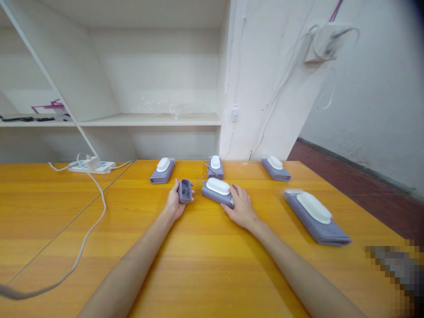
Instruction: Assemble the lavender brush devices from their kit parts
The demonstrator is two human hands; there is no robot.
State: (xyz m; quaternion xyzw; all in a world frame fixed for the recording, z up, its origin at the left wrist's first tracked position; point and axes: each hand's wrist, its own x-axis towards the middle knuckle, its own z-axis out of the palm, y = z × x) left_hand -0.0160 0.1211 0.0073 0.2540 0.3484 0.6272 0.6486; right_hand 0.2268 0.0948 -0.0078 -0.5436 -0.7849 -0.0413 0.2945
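Observation:
My left hand (171, 201) grips a small grey-purple hollow casing (185, 201), its open side facing me and dark parts inside. My right hand (243, 207) is wrapped round one end of a grey-purple block (212, 194) with a white oval, rough-topped piece (217, 186) on it. That block lies tilted across the table, apart from the casing. Between the two, a thin coiled strand (199, 178) shows faintly; whether it joins them I cannot tell.
Similar grey-purple blocks with white ovals stand at the back left (161, 176), back middle (216, 174), back right (280, 174) and right (318, 225) of the wooden table (198, 274). A power strip (96, 167) with a white cable (89, 238) lies left. Shelves (152, 119) rise behind.

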